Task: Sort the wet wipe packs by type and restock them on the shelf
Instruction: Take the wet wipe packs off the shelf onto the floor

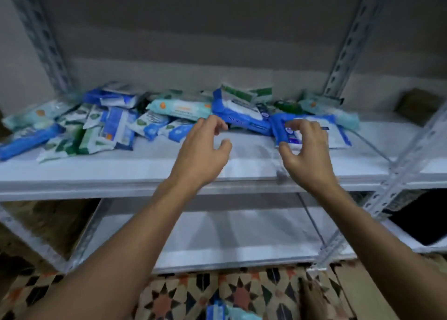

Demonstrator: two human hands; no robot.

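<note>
We see a white shelf board [150, 172] on grey slotted metal uprights [352, 37], with a heap of wet wipe packs [106, 124] strewn along its far half from the left edge towards the right. Among them we make out a pale turquoise pack [180, 108] near the middle, a large blue pack [242, 112] just right of it, and a blue-and-white pack [335, 136] further right. Below we see a lower white board [217, 237], and under that a patterned tiled floor [183, 298] with one more pack [226, 312] lying at the near edge.

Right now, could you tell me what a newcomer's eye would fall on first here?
A jumbled heap of wet wipe packs, blue, teal and green, sprawls along the back of the white shelf. Both bare hands, left hand and right hand, reach toward it, fingers loosely curled, holding nothing.
</note>
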